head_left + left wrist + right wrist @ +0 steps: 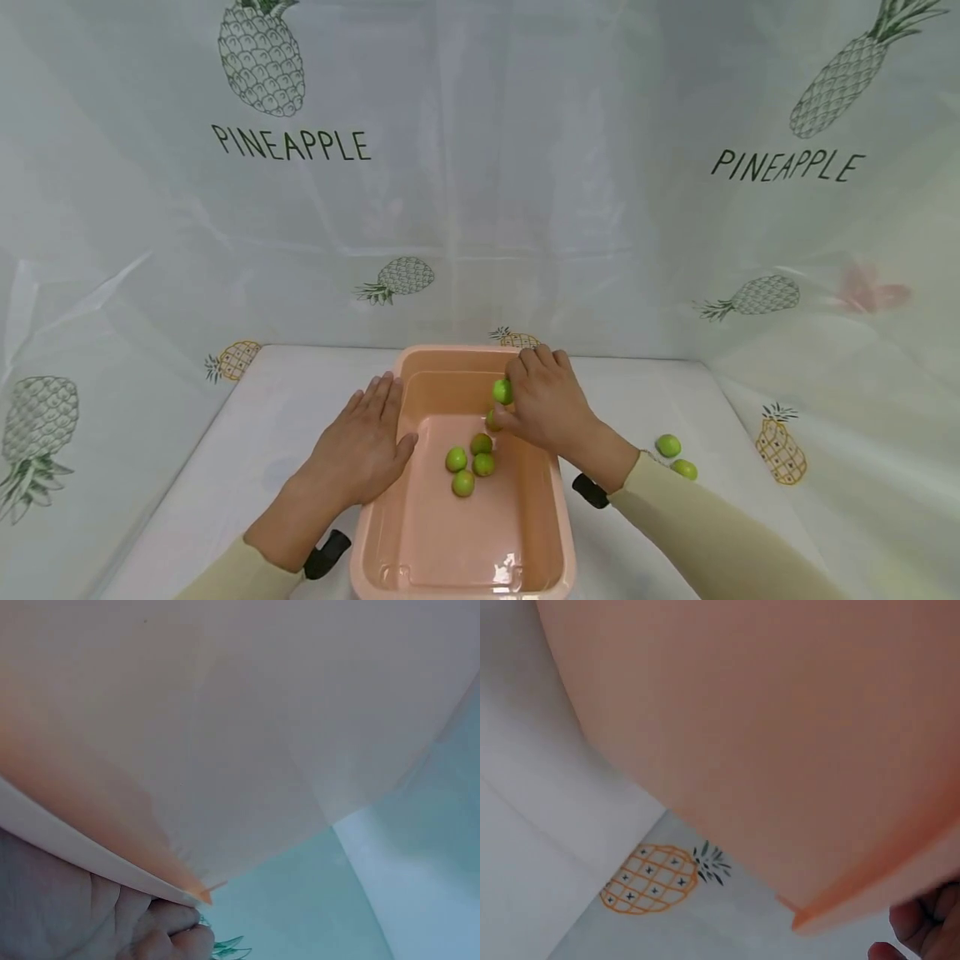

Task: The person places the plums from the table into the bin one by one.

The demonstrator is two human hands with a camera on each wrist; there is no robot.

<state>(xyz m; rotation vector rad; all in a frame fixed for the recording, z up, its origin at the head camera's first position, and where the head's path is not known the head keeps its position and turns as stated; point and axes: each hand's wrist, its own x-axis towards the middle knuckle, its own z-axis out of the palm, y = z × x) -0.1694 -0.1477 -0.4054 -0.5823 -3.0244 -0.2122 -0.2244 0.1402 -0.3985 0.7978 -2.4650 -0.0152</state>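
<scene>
A pink plastic basin stands on the white table, with several small green limes gathered on its floor. My left hand rests flat on the basin's left rim, fingers straight and pointing away. In the left wrist view its palm side lies against the rim. Over the far right of the basin, my right hand pinches a bright green lime between thumb and curled fingers. A further lime shows partly behind that thumb. The right wrist view catches only fingertips beside the rim.
Two more limes lie on the table right of the basin, close to my right forearm. A pale sheet printed with pineapples hangs behind the table and along its sides.
</scene>
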